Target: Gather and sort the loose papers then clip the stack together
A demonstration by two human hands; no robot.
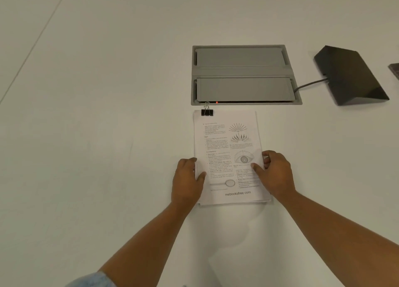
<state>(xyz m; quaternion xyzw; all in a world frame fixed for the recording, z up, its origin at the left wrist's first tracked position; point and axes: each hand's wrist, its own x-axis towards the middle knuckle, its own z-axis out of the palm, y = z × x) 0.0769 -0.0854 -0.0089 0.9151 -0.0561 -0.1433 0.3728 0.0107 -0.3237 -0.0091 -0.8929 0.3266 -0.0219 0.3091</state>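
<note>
A stack of printed papers (226,148) lies flat on the white table, its top page showing text and eye diagrams. A black binder clip (207,111) grips the stack's far left corner. My left hand (187,178) holds the stack's left edge, thumb on top of the page. My right hand (275,172) holds the right edge the same way, thumb pressing the top sheet and fingers curled around the side. The sheets sit slightly uneven along the near edge.
A grey recessed cable box (244,75) with two lids is set into the table (97,135) just beyond the papers. A black wedge-shaped device (349,75) with a cable (311,84) sits at the right. A dark object (395,69) shows at the far right edge.
</note>
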